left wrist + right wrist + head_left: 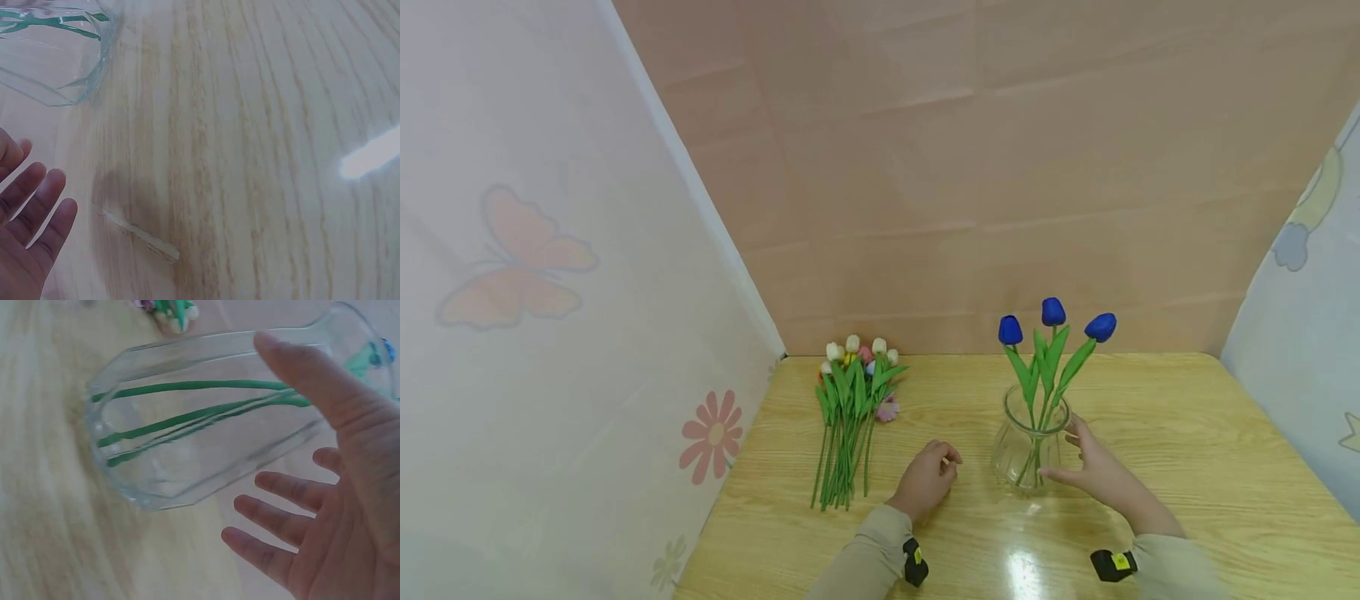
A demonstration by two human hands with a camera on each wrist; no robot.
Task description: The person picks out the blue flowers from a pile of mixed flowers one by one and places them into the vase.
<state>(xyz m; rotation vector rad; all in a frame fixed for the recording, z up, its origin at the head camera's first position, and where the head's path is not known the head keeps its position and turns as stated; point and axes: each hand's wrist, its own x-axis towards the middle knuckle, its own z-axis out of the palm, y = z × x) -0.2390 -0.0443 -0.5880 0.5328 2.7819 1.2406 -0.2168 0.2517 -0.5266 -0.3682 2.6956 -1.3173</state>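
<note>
Three blue tulips (pixel 1053 312) with green leaves stand in a clear glass vase (pixel 1009 454), their heads spread above its rim. My right hand (pixel 1097 472) is at the vase's right side, thumb and fingers spread apart. In the right wrist view the thumb overlaps the glass near its neck, and the green stems (pixel 187 419) reach down to the base. To the left of the vase my left hand (pixel 927 482) is low over the table, fingers loosely bent and holding nothing. The left wrist view shows its fingers (pixel 55 228) slightly apart, below the vase's base.
A bunch of artificial flowers (pixel 850 400) in white, pink, yellow and other colours lies on the wooden table (pixel 1187 433), left of my left hand. Patterned cloth walls (pixel 550 417) stand at both sides, and a plain brownish one (pixel 1000 167) at the back.
</note>
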